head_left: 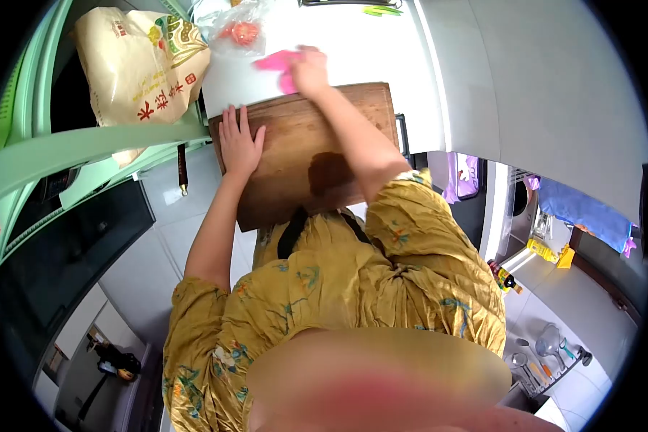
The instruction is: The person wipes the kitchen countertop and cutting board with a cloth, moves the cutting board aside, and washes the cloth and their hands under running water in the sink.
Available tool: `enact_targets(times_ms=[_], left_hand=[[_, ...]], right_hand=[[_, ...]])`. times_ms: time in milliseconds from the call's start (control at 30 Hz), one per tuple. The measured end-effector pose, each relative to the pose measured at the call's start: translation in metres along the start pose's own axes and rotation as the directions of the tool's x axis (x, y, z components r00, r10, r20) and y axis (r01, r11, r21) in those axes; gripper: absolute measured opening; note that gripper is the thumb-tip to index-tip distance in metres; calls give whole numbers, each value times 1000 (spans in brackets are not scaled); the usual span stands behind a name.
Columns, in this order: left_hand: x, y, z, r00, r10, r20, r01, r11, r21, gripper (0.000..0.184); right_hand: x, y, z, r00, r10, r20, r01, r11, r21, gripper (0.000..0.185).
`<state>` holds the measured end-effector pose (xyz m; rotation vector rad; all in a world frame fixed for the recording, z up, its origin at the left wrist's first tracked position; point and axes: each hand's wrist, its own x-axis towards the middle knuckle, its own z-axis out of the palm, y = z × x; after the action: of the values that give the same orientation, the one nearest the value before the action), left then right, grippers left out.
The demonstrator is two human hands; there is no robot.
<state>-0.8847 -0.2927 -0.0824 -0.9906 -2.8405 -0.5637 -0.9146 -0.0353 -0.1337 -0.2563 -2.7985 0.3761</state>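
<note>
A wooden cutting board (288,151) with a dark wet patch lies across the front of the white counter (353,50). Flat on the board's left part rests my left hand (240,144), its fingers spread and nothing in it. Just past the board's far edge, my right hand (309,70) is closed on a pink cloth (277,63), which touches the counter. Slight blur covers the cloth and the right fingers.
Behind the cloth sits a clear plastic bag (239,32) with something red inside. A large paper sack (133,68) stands on the green shelf (86,151) at left. Green pieces (383,11) lie at the back, and a dark handle (402,135) is beside the board's right edge.
</note>
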Motion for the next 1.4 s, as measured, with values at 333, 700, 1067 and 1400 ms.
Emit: enact_targets(times_ms=[333, 700, 1067, 1400], left_hand=[[-4, -2, 2, 999, -28, 23, 28, 999, 32, 59], [-1, 3, -2, 998, -34, 51, 34, 999, -1, 57], [0, 3, -4, 996, -43, 80, 45, 999, -12, 57], [3, 6, -3, 996, -46, 71, 47, 999, -20, 58]], right_hand=[[12, 54, -31, 866, 473, 163, -421, 865, -271, 59], [53, 69, -27, 980, 189, 66, -155, 923, -352, 50], [33, 100, -25, 992, -121, -41, 115, 985, -130, 48], [20, 181, -68, 911, 407, -72, -413, 887, -207, 37]])
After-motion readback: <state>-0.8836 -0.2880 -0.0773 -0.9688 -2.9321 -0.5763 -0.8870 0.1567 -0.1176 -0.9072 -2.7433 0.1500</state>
